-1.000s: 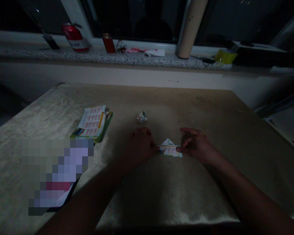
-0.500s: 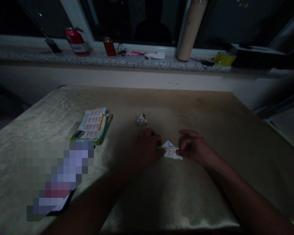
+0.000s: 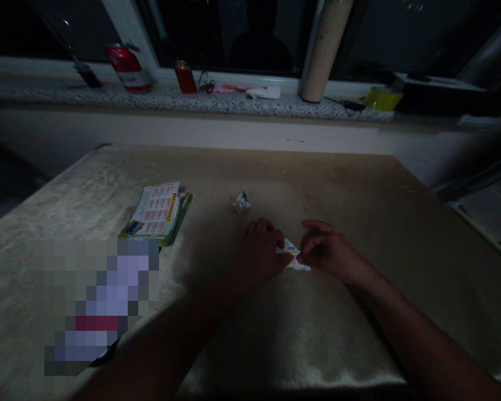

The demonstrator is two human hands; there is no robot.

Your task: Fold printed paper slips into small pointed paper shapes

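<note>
A small folded piece of printed paper [image 3: 291, 246] lies at the middle of the table, a pointed corner on its far side. My left hand [image 3: 262, 248] is closed on its left part, thumb and fingers over the paper and hiding some of it. From the right, my right hand [image 3: 328, 250] pinches the paper between thumb and bent finger. Both thumbs nearly meet on the near part of the paper. Beyond my left hand rests a small crumpled or folded paper piece [image 3: 241, 202], untouched.
On the left lie a stack of printed calendar sheets [image 3: 154, 211] and a blurred-out phone [image 3: 117, 295]. The windowsill [image 3: 234, 106] holds a red can [image 3: 129, 69], a red lighter-like object [image 3: 186, 78], a cardboard tube [image 3: 325, 53] and a yellow item [image 3: 383, 100].
My left hand has slid right along the paper, covering more of it, so the thumbs are closer together. My right hand has shifted slightly left.
</note>
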